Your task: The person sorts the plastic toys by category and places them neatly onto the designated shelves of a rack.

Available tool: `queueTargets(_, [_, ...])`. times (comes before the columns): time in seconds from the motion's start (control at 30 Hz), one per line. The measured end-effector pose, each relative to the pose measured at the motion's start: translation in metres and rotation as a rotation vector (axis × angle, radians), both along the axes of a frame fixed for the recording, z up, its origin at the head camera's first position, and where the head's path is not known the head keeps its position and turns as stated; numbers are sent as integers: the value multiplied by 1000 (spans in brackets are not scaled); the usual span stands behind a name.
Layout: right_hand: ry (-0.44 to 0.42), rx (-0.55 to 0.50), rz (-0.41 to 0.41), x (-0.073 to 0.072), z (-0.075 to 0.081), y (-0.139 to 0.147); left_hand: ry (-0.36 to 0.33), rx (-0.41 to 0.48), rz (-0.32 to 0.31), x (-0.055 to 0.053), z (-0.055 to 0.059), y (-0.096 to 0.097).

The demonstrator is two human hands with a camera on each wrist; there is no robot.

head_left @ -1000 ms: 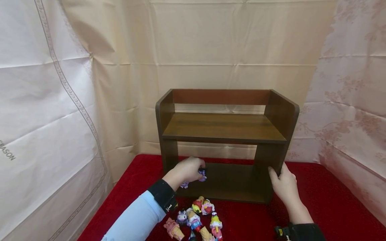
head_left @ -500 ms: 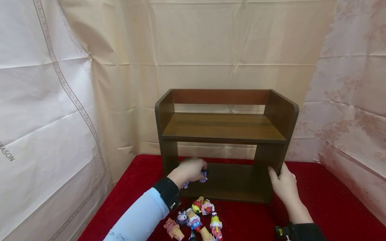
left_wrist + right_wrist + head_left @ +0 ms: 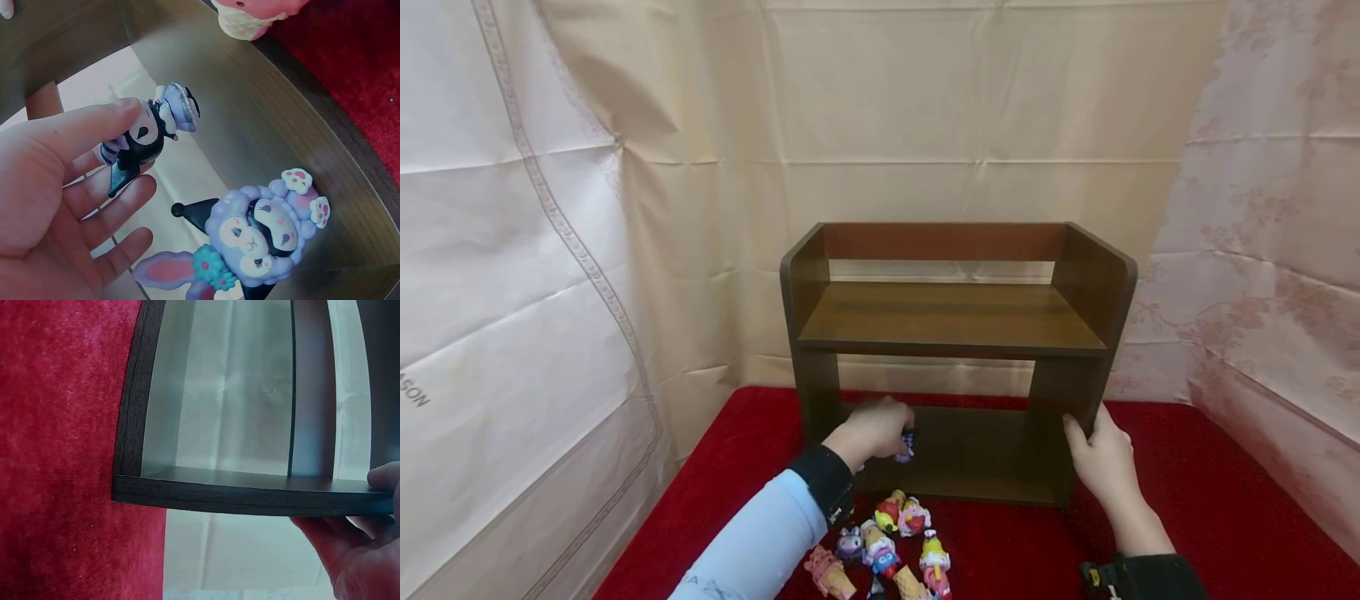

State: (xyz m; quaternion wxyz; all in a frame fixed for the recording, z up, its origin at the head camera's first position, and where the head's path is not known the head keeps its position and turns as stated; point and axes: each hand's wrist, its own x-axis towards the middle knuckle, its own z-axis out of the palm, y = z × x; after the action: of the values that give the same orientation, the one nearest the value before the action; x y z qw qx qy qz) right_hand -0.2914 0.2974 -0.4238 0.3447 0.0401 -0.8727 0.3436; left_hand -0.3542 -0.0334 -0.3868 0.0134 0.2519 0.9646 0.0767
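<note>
My left hand [image 3: 872, 429] is inside the lower level of a brown wooden shelf [image 3: 955, 317], above its left part. Thumb and fingers pinch a small black-and-purple figurine [image 3: 149, 132], tilted sideways in the left wrist view. Below it on the lower board is a lilac figurine [image 3: 256, 228] with a fluffy hood, pointed black ears and a blue flower; the hand and wrist mostly hide it in the head view. My right hand [image 3: 1105, 458] grips the front edge of the shelf's right side panel [image 3: 250, 499], thumb on the inner face and fingers outside.
Several colourful ice-cream-cone figurines [image 3: 880, 546] lie in a group on the red cloth [image 3: 1000, 550] in front of the shelf. Beige curtain-like fabric [image 3: 880, 100] hangs behind, with pale fabric [image 3: 1262, 250] at the right.
My left hand has moved slightly to the right with its figurine, and the wrist now covers more of the lilac figurine. My right hand keeps its grip. The head view has shifted a little.
</note>
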Motion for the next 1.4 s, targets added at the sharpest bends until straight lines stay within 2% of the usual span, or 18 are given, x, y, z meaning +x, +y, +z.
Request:
queueTargets(0.57, [3, -6, -3, 0, 0, -1, 17, -96, -7, -6, -11, 13])
queueTargets(0.77, [5, -7, 5, 0, 0, -1, 52, -148, -14, -10, -15, 13])
queueTargets(1.07, [8, -12, 3, 1, 1, -1, 50, -157, -16, -10, -16, 14])
queueTargets(1.4, [16, -6, 2, 0, -1, -1, -39, -101, 1, -3, -9, 9])
